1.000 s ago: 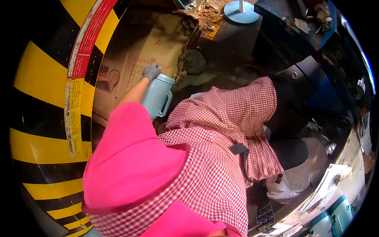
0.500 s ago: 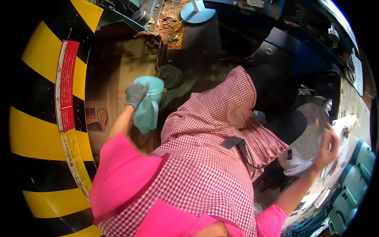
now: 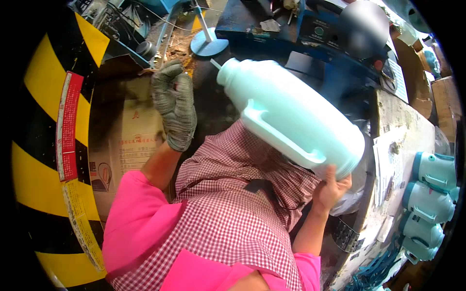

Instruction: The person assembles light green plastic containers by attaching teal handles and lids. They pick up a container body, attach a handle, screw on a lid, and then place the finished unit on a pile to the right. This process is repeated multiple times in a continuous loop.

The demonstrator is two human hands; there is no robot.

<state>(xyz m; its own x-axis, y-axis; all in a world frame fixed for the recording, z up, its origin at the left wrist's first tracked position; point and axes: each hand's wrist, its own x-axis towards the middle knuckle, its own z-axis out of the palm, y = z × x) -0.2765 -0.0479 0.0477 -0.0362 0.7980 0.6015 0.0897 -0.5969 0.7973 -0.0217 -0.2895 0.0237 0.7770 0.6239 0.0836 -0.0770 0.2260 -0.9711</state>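
Note:
A mint-green plastic thermos jug body (image 3: 296,109) with a long side handle slants across the middle, above my lap. Its narrower neck end points to the upper left, with a thin strip sticking out there; the wide base is at the lower right. Gripping that base end is my bare right hand (image 3: 331,190), thumb up on the side and some fingers hidden behind it. My left hand (image 3: 175,106), in a grey knit glove, is raised left of the neck and apart from it. Its fingers are half curled with a gap between them, and nothing shows in them.
A yellow-and-black striped panel (image 3: 41,160) stands at the left beside a cardboard box (image 3: 131,123). Several similar mint jug parts (image 3: 424,201) line the right, past a worn pale bench edge (image 3: 405,109). A round blue base with a post (image 3: 208,43) and blue machinery (image 3: 320,36) stand ahead.
A mint jug body was in my gloved left hand at the left; now my right hand, empty before, holds one by its base over my lap. The left hand has risen, empty.

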